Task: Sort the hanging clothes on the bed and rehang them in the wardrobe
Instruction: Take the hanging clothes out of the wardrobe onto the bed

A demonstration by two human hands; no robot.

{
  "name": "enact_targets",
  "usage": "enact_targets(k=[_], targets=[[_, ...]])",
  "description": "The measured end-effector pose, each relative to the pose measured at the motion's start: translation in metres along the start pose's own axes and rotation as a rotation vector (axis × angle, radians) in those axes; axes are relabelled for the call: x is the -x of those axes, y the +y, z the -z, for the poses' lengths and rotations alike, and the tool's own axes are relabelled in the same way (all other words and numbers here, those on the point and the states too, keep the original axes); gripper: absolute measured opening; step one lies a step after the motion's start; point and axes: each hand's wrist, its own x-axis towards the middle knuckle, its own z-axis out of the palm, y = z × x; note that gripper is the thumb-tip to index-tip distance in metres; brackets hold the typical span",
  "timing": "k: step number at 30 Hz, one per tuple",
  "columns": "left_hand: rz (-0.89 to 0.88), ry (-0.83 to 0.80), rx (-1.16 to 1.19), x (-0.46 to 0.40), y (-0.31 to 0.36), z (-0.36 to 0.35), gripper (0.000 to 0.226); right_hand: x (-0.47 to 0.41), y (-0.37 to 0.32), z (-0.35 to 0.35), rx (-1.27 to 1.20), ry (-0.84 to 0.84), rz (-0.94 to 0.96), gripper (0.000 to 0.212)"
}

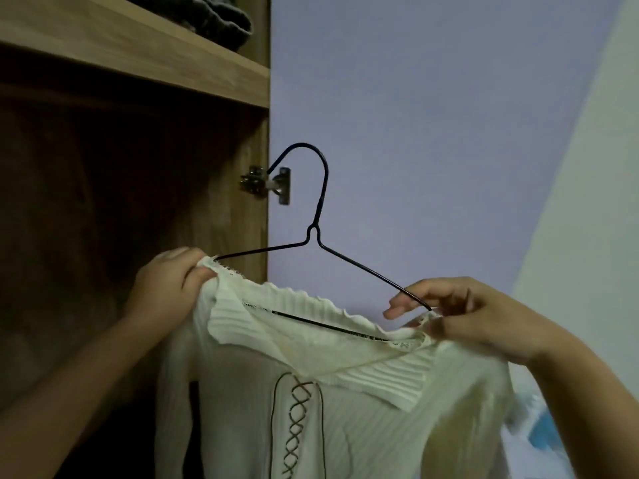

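Ribbed cream top (345, 409) on thin black wire hanger (313, 236), left hand (169, 285) and right hand (477, 316) pinching its frilled shoulders

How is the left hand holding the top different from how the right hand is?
The left hand grips the bunched shoulder edge of the cream ribbed top with curled fingers. The right hand pinches the other shoulder edge at the end of the black wire hanger, with one finger sticking out. The left hand is in front of the wooden wardrobe; the right hand is in front of the purple wall. Both hold the top up on the hanger.
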Motion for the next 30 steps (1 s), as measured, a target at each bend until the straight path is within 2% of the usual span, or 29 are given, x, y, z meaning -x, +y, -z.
enact_targets(k=[3,8,10,15,17,19,24,25,29,30], targets=[[-0.058,0.057,0.081,0.017,0.046,-0.016,0.044,0.057,-0.003,0.019,0.104,0.130,-0.097,0.037],[-0.075,0.051,0.200,0.041,0.121,-0.043,0.046,0.138,0.005,0.039,0.476,0.498,-0.270,0.018],[-0.099,0.036,0.232,0.049,0.150,-0.056,0.044,0.167,0.013,0.044,0.629,0.637,-0.332,0.020],[-0.115,-0.162,0.434,0.060,0.212,-0.088,0.021,0.235,0.032,0.039,0.796,1.037,-0.319,0.032],[-0.178,-0.216,0.501,0.064,0.231,-0.103,0.027,0.255,0.036,0.035,0.849,1.171,-0.346,0.037],[-0.244,-0.267,0.567,0.067,0.247,-0.120,0.036,0.270,0.034,0.029,0.897,1.259,-0.367,0.027],[-0.440,-0.352,0.672,0.063,0.283,-0.154,0.022,0.305,0.032,0.013,0.983,1.438,-0.497,0.019],[-0.475,-0.368,0.701,0.063,0.293,-0.160,0.026,0.312,0.029,0.008,1.003,1.463,-0.531,0.016],[-0.535,-0.436,0.849,0.070,0.328,-0.176,0.013,0.335,0.023,-0.014,0.995,1.551,-0.654,0.014],[-0.556,-0.463,0.883,0.075,0.338,-0.180,0.016,0.344,0.022,-0.022,0.999,1.582,-0.693,0.014]])
